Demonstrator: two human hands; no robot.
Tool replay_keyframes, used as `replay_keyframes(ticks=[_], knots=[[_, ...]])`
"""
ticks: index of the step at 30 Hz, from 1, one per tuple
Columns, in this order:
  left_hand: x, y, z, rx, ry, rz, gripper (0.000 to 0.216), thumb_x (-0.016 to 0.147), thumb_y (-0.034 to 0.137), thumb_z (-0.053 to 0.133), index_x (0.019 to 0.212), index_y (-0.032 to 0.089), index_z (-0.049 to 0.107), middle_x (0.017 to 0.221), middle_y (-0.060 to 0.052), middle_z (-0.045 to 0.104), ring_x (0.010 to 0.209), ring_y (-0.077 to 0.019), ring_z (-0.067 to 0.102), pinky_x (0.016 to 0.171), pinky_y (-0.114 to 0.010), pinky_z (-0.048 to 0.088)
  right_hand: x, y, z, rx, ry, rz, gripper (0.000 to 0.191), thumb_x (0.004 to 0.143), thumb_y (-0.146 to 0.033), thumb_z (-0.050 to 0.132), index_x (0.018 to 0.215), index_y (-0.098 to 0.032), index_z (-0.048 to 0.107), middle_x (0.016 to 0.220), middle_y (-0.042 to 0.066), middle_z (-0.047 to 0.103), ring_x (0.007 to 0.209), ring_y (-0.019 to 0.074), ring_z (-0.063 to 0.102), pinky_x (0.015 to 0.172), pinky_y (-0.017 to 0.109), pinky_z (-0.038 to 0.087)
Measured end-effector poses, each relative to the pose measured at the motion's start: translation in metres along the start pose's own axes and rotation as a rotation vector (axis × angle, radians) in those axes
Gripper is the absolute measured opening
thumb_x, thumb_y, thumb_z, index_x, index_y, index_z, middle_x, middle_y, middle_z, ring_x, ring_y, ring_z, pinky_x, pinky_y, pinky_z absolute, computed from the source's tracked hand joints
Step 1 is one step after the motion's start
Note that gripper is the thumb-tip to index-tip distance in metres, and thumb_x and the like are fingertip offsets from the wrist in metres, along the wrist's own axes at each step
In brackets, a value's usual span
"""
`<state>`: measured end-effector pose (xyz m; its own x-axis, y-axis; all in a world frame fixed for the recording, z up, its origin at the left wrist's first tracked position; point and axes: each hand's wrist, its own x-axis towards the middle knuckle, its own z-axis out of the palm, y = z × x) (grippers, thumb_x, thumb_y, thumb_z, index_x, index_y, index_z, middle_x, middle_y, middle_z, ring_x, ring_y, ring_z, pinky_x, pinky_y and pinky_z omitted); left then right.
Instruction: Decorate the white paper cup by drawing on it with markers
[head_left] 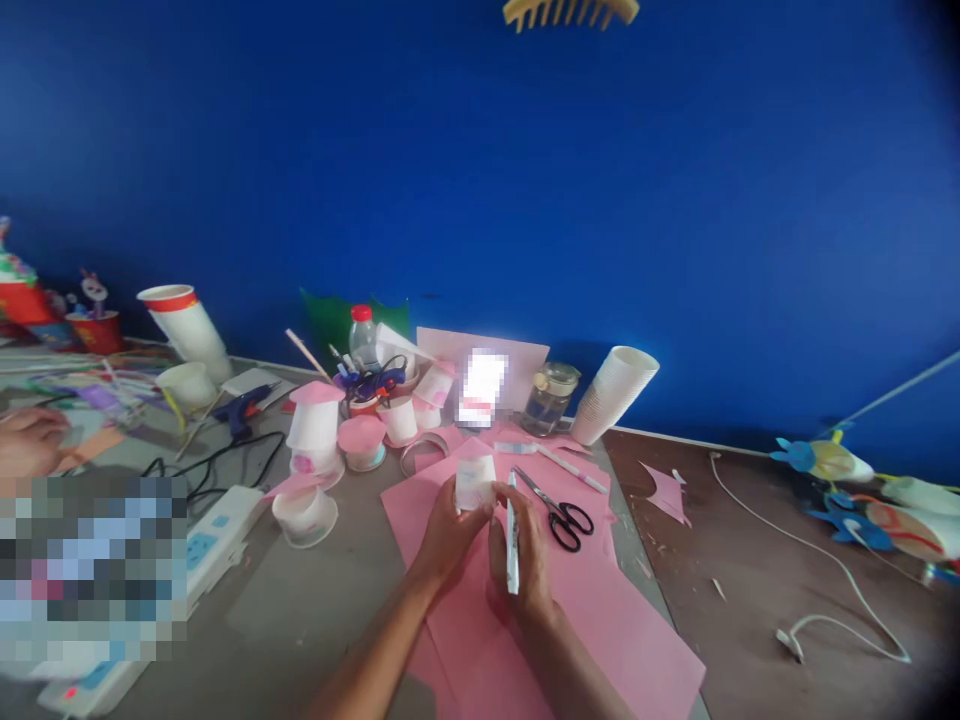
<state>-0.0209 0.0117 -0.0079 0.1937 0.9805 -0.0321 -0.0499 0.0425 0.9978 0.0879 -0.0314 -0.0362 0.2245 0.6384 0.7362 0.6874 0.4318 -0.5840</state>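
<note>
Over the pink paper sheets (600,610), my left hand (448,520) is closed around a small white paper cup (475,480). My right hand (529,550) grips a slim white pen (512,545), held nearly upright with its upper end close to the cup's right side. Whether the pen's tip touches the cup I cannot tell. Black-handled scissors (564,518) lie with blades parted just right of my right hand. Behind them a white and pink pen (574,468) rests on the paper.
A lit phone (480,390) leans at the back, beside a glass jar (550,398) and stacked paper cups (616,395). White-and-pink cup models (315,420) stand left. Further left are a glue gun (241,410), a power strip (214,545) and another person's hand (30,445).
</note>
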Motion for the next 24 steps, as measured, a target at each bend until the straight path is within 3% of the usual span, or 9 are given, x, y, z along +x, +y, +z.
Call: replay_keyframes(ticks=[7, 24], knots=[[-0.0009, 0.0030, 0.0003, 0.006, -0.005, 0.032, 0.037, 0.073, 0.035, 0.072, 0.103, 0.016, 0.064, 0.101, -0.008, 0.071, 0.093, -0.0246, 0.066, 0.082, -0.035, 0.051, -0.0011, 0.0061, 0.0016, -0.019, -0.020, -0.008, 0.034, 0.094, -0.020, 0.047, 0.127, -0.021, 0.050, 0.111, 0.011, 0.065, 0.098, 0.0232, 0.063, 0.084, 0.042, 0.054], [0.0003, 0.0038, 0.0017, 0.024, -0.002, 0.029, 0.038, 0.072, 0.037, 0.072, 0.102, 0.015, 0.064, 0.099, -0.008, 0.070, 0.091, -0.0237, 0.065, 0.080, -0.034, 0.050, 0.0012, 0.0079, 0.0023, -0.045, -0.011, -0.030, 0.031, 0.095, -0.021, 0.044, 0.125, -0.021, 0.051, 0.110, 0.011, 0.065, 0.101, 0.0234, 0.063, 0.086, 0.043, 0.053]])
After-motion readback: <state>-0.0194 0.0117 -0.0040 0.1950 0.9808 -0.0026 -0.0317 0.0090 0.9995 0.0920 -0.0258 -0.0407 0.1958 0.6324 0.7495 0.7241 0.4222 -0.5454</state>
